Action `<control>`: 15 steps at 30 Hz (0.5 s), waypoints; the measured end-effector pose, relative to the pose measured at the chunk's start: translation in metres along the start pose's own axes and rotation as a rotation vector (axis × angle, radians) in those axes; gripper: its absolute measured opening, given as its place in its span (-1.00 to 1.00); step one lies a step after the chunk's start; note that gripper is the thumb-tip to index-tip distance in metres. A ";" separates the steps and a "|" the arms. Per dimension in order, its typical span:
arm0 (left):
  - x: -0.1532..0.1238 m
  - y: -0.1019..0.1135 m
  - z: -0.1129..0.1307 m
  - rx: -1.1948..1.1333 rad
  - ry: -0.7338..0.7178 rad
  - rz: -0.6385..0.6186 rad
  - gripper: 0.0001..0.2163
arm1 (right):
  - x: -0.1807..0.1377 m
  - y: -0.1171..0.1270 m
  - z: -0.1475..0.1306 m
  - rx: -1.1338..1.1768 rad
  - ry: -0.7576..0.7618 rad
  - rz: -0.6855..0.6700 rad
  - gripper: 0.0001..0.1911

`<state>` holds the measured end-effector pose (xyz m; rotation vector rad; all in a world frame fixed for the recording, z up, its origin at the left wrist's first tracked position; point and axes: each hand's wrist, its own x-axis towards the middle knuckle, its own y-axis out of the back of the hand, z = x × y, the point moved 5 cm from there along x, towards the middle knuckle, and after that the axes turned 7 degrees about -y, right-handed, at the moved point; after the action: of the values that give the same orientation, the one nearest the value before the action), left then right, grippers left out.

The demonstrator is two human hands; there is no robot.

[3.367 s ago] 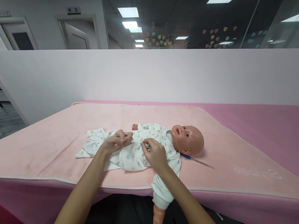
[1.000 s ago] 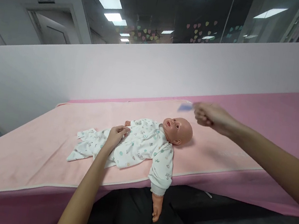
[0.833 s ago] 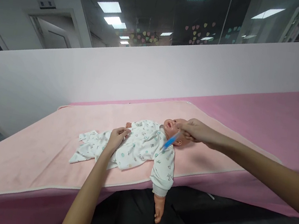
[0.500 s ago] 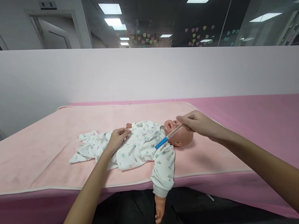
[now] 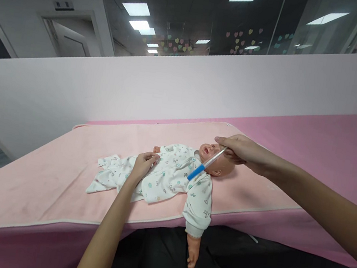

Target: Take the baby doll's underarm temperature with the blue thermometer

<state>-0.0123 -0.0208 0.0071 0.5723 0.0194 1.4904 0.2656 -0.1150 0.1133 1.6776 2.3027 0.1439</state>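
A baby doll [image 5: 217, 163] in a white printed romper [image 5: 165, 179] lies on its back on a light pink blanket [image 5: 56, 187], head to the right. One doll arm [image 5: 194, 244] hangs over the near edge. My left hand [image 5: 143, 165] rests curled on the romper at the doll's belly. My right hand [image 5: 241, 150] hovers over the doll's head and pinches a thin glass thermometer [image 5: 205, 165] with a blue end. The blue end points down-left toward the doll's near shoulder.
The blanket lies on a long table covered in darker pink cloth [image 5: 331, 143]. A white partition wall [image 5: 172, 88] runs behind it. Below the table's near edge my dark-clothed lap [image 5: 159, 261] shows. A doorway [image 5: 71, 42] is at the back left.
My right hand left the romper, picked up the thermometer that lay beside the doll's head, swung it right, then brought it back over the doll's head. My left hand stayed on the romper.
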 end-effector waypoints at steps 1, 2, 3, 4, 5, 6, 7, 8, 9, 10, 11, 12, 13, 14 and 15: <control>0.000 0.000 0.000 0.004 0.001 -0.001 -0.68 | 0.000 0.000 -0.001 -0.001 0.015 0.020 -0.53; 0.000 0.000 0.000 0.009 0.002 0.000 -0.68 | 0.000 0.000 -0.002 -0.003 0.025 0.031 -0.53; 0.000 0.000 0.001 0.011 0.003 0.003 -0.68 | 0.000 -0.001 -0.002 -0.003 0.029 0.028 -0.52; 0.000 0.000 0.001 0.013 0.005 0.005 -0.68 | 0.000 -0.001 -0.002 -0.007 0.028 0.026 -0.52; 0.000 0.000 0.001 0.013 0.006 0.006 -0.69 | 0.000 -0.001 -0.002 -0.014 0.027 0.039 -0.52; 0.000 0.000 0.001 0.013 0.005 0.007 -0.69 | 0.000 -0.001 -0.003 -0.020 0.027 0.055 -0.52; 0.000 0.000 0.002 0.013 0.004 0.008 -0.70 | 0.000 -0.001 -0.003 -0.023 0.023 0.057 -0.52; 0.000 0.000 0.002 0.012 0.004 0.009 -0.70 | -0.001 -0.001 -0.003 -0.027 0.023 0.062 -0.52; 0.000 0.000 0.003 0.010 0.003 0.008 -0.71 | -0.002 0.000 -0.005 -0.035 0.031 0.090 -0.51; 0.000 0.000 0.003 0.007 0.004 0.007 -0.71 | -0.004 0.001 -0.006 -0.048 0.049 0.132 -0.51; -0.001 0.000 0.003 0.005 0.006 0.006 -0.71 | -0.006 0.001 -0.008 -0.062 0.068 0.166 -0.51; -0.001 0.000 0.003 0.003 0.009 0.005 -0.70 | -0.008 0.001 -0.010 -0.073 0.084 0.184 -0.50; -0.001 0.000 0.003 0.003 0.012 0.003 -0.70 | -0.009 -0.001 -0.010 -0.079 0.096 0.192 -0.50; -0.001 0.000 0.003 0.003 0.013 0.001 -0.70 | -0.010 -0.002 -0.011 -0.079 0.105 0.192 -0.50; -0.001 0.000 0.003 0.003 0.012 0.002 -0.70 | -0.010 -0.005 -0.010 -0.073 0.107 0.166 -0.50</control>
<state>-0.0110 -0.0223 0.0090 0.5658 0.0299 1.4955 0.2613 -0.1254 0.1232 1.8636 2.2007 0.3563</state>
